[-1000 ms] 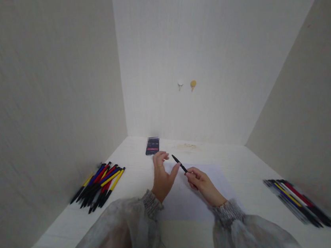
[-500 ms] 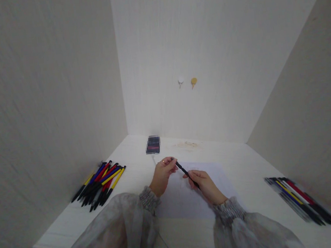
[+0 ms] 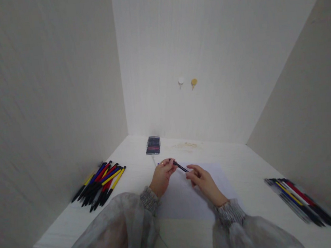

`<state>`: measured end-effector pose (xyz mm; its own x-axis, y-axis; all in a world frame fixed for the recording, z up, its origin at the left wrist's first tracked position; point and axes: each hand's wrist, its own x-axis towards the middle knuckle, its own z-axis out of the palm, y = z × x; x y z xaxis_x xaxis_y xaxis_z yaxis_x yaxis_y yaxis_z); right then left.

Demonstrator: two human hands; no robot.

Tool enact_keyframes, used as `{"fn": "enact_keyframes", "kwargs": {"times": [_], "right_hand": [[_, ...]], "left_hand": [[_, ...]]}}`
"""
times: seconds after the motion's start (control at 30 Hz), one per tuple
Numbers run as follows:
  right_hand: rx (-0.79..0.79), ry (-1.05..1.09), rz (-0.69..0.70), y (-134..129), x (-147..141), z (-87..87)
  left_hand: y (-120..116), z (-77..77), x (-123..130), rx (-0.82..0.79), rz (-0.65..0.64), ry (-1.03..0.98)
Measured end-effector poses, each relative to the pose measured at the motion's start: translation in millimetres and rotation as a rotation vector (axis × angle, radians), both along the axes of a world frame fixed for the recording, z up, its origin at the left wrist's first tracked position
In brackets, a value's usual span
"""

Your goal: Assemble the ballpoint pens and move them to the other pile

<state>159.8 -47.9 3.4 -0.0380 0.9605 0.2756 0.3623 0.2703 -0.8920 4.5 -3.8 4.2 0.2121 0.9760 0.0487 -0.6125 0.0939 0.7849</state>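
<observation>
A slim black pen [image 3: 181,167] is held slantwise over the white paper sheet [image 3: 186,205], between my two hands. My left hand [image 3: 163,176] pinches its upper left end between thumb and fingers; a ring shows on one finger. At the lower right end, my right hand [image 3: 203,181] has its thumb and fingertips closed on the pen, with the index finger bent above. The part of the pen inside the right hand is hidden.
A pile of pens [image 3: 100,185] in several colours lies on the left of the white table [image 3: 248,170]. More pens [image 3: 302,202] lie side by side at the right. A pixelated dark phone-like object [image 3: 153,145] with a cable sits behind. Two hooks [image 3: 194,82] are on the wall.
The right fingers have shifted their grip and the index finger has lifted. The pen lies at a flatter slant, and the end that stuck out past the right hand no longer shows.
</observation>
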Motion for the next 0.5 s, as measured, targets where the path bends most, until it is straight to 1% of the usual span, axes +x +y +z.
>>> {"fn": "enact_keyframes", "kwargs": {"times": [0.07, 0.1, 0.13, 0.27, 0.3, 0.43, 0.5], "right_hand": [[0.106, -0.057, -0.095, -0.1, 0.1, -0.7], [0.135, -0.078, -0.117, -0.3, 0.3, -0.5], [0.131, -0.082, -0.114, -0.6, 0.4, 0.1], [-0.021, 0.031, -0.018, -2.1, 0.3, 4.4], [-0.015, 0.047, -0.017, -2.4, 0.3, 5.1], [0.156, -0.031, -0.089, -2.5, 1.4, 3.9], [0.141, -0.027, -0.088, -1.4, 2.7, 2.2]], "left_hand": [[0.9, -0.3, 0.1, -0.032, 0.021, -0.021], [1.0, -0.3, 0.1, -0.042, 0.028, -0.029], [1.0, -0.3, 0.1, -0.046, 0.027, -0.035], [0.9, -0.7, 0.4, -0.037, -0.01, -0.041], [1.3, -1.0, 0.4, -0.037, -0.007, -0.042], [2.9, -1.0, -0.2, -0.056, 0.047, -0.04], [2.1, -0.2, -0.1, -0.056, 0.038, -0.042]]}}
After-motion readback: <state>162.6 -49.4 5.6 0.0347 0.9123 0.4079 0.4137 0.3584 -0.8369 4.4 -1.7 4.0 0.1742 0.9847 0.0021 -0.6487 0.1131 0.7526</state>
